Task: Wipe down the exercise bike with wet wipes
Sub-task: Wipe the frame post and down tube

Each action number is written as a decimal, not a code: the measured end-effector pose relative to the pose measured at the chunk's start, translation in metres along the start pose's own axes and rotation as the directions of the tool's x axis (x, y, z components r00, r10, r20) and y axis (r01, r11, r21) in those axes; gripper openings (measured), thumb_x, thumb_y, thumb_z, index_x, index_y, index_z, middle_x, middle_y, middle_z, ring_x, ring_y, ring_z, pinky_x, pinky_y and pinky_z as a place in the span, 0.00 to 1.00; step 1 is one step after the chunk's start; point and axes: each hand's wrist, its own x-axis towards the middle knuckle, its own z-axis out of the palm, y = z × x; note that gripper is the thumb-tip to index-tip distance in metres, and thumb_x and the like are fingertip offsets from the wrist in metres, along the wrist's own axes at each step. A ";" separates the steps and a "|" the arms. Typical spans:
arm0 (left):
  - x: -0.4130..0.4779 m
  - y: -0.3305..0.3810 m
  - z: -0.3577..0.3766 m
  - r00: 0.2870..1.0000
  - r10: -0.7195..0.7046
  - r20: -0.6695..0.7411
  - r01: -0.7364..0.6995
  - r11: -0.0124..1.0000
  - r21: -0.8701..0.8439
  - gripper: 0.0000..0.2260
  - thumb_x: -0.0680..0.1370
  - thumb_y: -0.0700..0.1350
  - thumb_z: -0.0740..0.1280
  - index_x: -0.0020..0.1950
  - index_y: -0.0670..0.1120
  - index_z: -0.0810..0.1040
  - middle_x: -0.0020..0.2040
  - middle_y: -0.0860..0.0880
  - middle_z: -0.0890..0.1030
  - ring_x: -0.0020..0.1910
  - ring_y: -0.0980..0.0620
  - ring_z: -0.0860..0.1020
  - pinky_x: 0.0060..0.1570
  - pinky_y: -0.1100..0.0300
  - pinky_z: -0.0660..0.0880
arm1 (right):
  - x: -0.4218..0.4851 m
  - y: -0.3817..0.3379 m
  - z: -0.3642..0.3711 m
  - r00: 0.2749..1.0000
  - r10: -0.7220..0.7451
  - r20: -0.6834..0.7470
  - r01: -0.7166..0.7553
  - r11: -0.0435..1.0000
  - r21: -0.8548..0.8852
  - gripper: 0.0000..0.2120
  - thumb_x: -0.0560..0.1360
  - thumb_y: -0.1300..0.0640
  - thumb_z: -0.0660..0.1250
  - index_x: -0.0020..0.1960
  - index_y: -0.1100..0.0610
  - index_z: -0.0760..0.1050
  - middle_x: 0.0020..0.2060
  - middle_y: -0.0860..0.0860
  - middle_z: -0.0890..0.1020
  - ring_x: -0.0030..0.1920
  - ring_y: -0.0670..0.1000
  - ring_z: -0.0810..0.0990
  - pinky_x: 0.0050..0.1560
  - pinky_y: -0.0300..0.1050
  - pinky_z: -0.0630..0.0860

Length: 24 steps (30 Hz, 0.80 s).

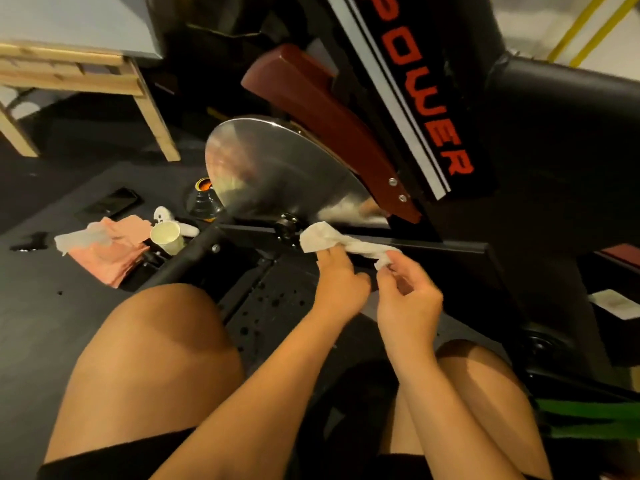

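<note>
The exercise bike fills the upper right: black frame with red lettering, a dark red guard, and a shiny steel flywheel. A white wet wipe is stretched between my hands just in front of the flywheel hub, above the black base bar. My left hand pinches the wipe's left part. My right hand pinches its twisted right end. Both hands hover close to the base bar; contact between wipe and bar is unclear.
On the dark floor at left lie a pink wipes pack with a wipe sticking out, a paper cup, a small white figure and a black phone. A wooden table leg stands behind. My bare knees fill the foreground.
</note>
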 end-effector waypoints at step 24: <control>-0.057 0.044 0.058 0.890 0.454 -0.051 -0.448 0.846 -0.289 0.17 0.77 0.47 0.66 0.65 0.46 0.73 0.62 0.50 0.75 0.58 0.54 0.76 0.57 0.51 0.76 | 0.001 -0.015 -0.067 0.920 -0.103 -0.377 0.113 0.994 0.004 0.08 0.73 0.54 0.74 0.44 0.41 0.78 0.42 0.40 0.83 0.44 0.38 0.82 0.41 0.34 0.79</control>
